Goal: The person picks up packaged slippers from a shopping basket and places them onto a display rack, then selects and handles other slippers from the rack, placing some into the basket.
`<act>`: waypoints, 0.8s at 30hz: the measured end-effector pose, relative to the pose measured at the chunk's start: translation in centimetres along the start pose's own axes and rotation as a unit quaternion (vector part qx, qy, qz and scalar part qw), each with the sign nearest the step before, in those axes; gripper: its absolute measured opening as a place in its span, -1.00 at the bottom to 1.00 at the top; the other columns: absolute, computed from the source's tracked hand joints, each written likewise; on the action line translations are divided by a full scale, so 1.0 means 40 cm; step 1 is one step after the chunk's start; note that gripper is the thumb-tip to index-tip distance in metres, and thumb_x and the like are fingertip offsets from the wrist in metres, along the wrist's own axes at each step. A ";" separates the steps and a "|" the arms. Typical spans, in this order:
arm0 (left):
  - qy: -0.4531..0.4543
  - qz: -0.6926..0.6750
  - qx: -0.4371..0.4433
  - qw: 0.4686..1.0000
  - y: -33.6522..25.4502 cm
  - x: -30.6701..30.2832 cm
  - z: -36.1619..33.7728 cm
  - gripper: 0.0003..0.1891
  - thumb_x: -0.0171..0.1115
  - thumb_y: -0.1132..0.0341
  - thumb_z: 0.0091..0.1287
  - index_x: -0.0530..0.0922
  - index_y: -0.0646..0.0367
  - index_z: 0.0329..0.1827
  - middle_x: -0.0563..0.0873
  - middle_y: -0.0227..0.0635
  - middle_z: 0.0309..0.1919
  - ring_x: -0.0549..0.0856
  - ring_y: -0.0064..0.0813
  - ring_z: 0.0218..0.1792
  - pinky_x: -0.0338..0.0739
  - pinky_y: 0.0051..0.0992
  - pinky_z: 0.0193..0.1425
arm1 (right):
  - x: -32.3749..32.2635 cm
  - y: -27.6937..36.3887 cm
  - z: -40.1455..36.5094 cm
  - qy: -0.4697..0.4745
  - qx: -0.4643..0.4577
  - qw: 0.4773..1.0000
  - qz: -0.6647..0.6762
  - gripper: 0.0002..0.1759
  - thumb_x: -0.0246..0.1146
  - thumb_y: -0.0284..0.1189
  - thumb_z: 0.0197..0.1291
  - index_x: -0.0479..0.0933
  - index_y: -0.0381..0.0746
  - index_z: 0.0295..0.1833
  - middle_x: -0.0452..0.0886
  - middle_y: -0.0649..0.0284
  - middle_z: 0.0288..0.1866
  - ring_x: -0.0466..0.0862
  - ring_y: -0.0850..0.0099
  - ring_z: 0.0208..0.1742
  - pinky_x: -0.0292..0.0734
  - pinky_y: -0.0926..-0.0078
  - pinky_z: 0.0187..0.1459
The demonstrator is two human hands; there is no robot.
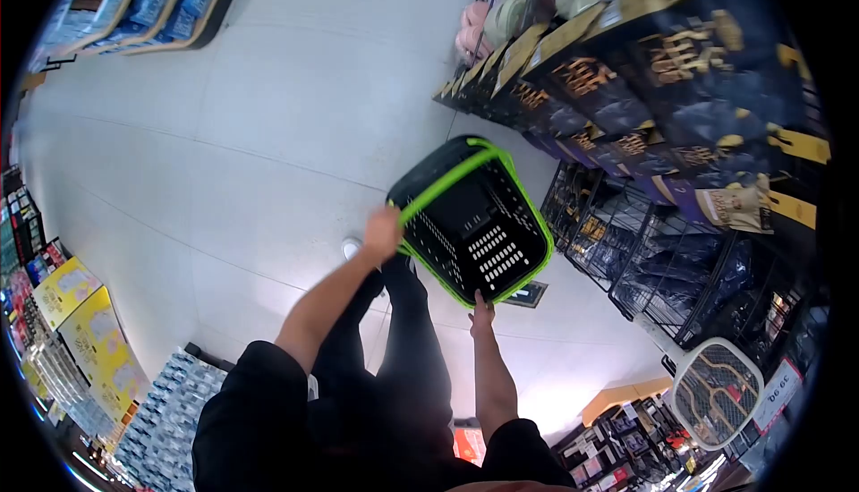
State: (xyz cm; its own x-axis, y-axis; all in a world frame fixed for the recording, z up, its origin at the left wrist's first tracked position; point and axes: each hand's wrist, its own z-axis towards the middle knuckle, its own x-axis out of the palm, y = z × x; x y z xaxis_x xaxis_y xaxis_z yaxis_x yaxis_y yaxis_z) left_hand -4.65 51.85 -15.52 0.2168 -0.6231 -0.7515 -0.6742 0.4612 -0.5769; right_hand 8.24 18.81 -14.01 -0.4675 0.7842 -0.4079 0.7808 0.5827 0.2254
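A black shopping basket with a bright green rim and handle is held tilted in front of my legs, its inside turned up towards me. Slotted holes show in its floor and walls, and I see no goods in it. My left hand is closed around the green handle at the basket's left side. At the near edge, my right hand grips the green rim, with a finger or thumb over it and the rest partly hidden.
Dark packaged bags hang on a rack to the right, above a wire basket with dark wrapped goods. A racket-shaped item hangs lower right. Shelves with blue packs stand upper left, yellow boxes and bottles lower left.
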 end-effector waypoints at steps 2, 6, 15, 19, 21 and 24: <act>0.158 -0.013 -0.013 0.987 -0.127 -0.026 -0.116 -0.82 0.15 0.37 0.21 0.53 0.20 -0.15 0.70 -0.02 -0.34 0.73 0.00 -0.26 0.59 -0.04 -0.21 | 0.020 0.036 -0.044 0.057 -0.020 0.996 0.063 0.04 0.33 0.21 0.14 0.14 -0.23 0.52 0.39 0.13 0.41 0.37 0.23 0.41 0.29 0.05 0.35; 0.212 0.029 -0.039 0.976 -0.248 0.033 -0.264 -0.68 0.14 0.36 0.21 0.54 0.16 0.04 0.74 -0.02 -0.37 0.76 0.03 -0.29 0.63 -0.01 -0.19 | 0.104 0.241 -0.280 0.268 -0.102 0.930 0.229 0.07 0.07 0.37 0.22 0.15 -0.37 0.45 0.51 -0.12 0.30 0.54 0.15 0.28 0.41 0.24 0.24; 0.351 0.060 -0.022 0.934 -0.102 -0.113 -0.235 -0.78 0.20 0.36 0.20 0.68 0.22 -0.15 0.74 -0.01 -0.09 0.73 -0.02 -0.03 0.64 -0.11 0.05 | 0.347 0.359 -0.352 0.141 -0.218 0.965 0.049 -0.55 0.45 -0.01 0.15 0.58 -0.20 -0.26 0.62 0.33 -0.43 0.56 0.52 -0.46 0.49 0.56 -0.34; 0.138 -0.057 -0.137 0.979 0.020 -0.118 -0.186 -0.75 0.12 0.25 0.30 0.56 0.15 -0.03 0.71 0.05 -0.18 0.70 0.05 -0.06 0.57 -0.01 0.00 | 0.427 0.282 -0.263 -0.089 -0.331 0.912 -0.224 -0.55 0.52 -0.14 0.06 0.52 -0.23 -0.16 0.63 0.30 -0.42 0.63 0.49 -0.40 0.55 0.51 -0.30; -0.024 -0.050 -0.110 0.992 0.086 -0.142 -0.156 -0.68 0.10 0.14 0.37 0.55 0.15 0.04 0.69 0.12 -0.14 0.69 0.04 0.00 0.54 -0.04 0.08 | 0.470 0.259 -0.261 -0.014 -0.182 0.972 -0.147 -0.52 0.52 -0.17 0.05 0.52 -0.27 -0.09 0.67 0.24 -0.36 0.67 0.41 -0.31 0.58 0.44 -0.18; -0.012 -0.194 -0.194 0.961 0.233 -0.074 -0.064 -0.60 0.18 0.04 0.39 0.52 0.20 0.05 0.62 0.08 -0.01 0.61 0.05 0.04 0.49 -0.07 0.14 | 0.518 0.154 -0.142 -0.070 -0.225 0.956 -0.176 -0.30 0.51 0.00 -0.02 0.55 -0.25 0.12 0.73 -0.01 -0.08 0.72 0.13 -0.02 0.58 0.29 0.07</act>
State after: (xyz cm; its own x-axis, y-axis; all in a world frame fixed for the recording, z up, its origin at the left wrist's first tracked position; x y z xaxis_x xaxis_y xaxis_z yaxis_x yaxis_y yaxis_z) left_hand -13.39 56.36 -17.85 0.5188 -0.6833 -0.5138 -0.7509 -0.0768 -0.6560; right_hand 1.00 39.85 -16.04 -0.5833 0.5051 -0.6362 0.3127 0.8624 0.3980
